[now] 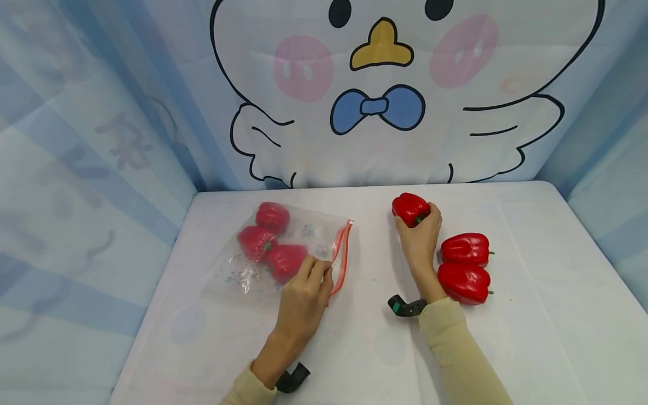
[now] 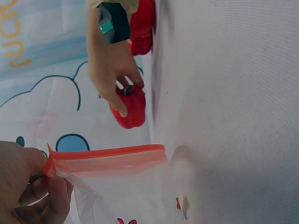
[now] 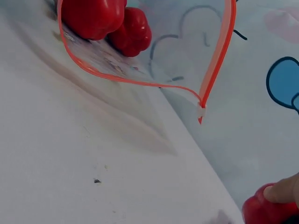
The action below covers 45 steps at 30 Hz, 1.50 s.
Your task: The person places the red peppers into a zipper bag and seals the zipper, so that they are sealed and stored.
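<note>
Pinched at its red-edged mouth by my left hand [image 1: 306,298], a clear zip bag [image 1: 319,233] lies on the table with its opening toward the right. Inside it are three red bell peppers [image 1: 273,217]. The left wrist view shows thumb and fingers on the red zip strip [image 2: 107,153], and the right wrist view shows the mouth gaping. My right hand [image 1: 422,239] grips another red bell pepper [image 1: 409,208] near the table's back edge, thumb on one side and fingers on the other, its green stem toward the palm.
Two more red bell peppers, one [image 1: 464,249] behind the other [image 1: 463,283], lie beside my right forearm, stems pointing right. A white cloth covers the table [image 1: 374,349]. Behind it hangs a curtain [image 1: 374,157] with a cartoon duck; blue-and-white curtains flank both sides.
</note>
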Motion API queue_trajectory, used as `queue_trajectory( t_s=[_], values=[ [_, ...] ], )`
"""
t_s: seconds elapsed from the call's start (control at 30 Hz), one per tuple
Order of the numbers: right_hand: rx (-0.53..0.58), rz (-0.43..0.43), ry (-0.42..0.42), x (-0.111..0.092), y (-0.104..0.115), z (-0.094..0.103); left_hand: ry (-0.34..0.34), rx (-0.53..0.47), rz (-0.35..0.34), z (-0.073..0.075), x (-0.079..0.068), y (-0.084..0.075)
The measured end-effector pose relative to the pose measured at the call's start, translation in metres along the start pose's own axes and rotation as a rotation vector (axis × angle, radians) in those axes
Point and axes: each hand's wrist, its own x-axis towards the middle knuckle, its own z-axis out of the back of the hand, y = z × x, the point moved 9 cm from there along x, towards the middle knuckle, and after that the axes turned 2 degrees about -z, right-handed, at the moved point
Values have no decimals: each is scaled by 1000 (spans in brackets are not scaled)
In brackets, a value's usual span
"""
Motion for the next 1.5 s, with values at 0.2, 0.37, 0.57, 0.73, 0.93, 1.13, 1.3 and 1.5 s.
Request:
queue_trajectory(
  t_s=[0.2, 0.37, 0.57, 0.73, 0.93, 1.13, 1.3, 1.5],
  values=[
    [8, 28, 23, -14, 5, -1, 6, -5, 2, 0, 0, 0],
    [28, 35, 55, -25, 6, -1, -2, 2, -3, 0, 0, 0],
    [30, 9, 145, -35, 4, -1, 7, 6, 2, 0, 0, 0],
    [8, -35, 262, -43, 2, -2, 12, 12, 3, 1, 0, 0],
    [-6, -55, 388, -50, 4, -8, 10, 14, 0, 0, 0, 0],
    [-15, -79, 510, -59, 2, -18, 8, 7, -2, 1, 1, 0],
    [-32, -75, 580, -69, 4, -25, 18, 10, 8, 1, 2, -1],
    [-16, -38, 630, -81, 11, -34, 49, 18, 29, 1, 2, -1]
  ],
)
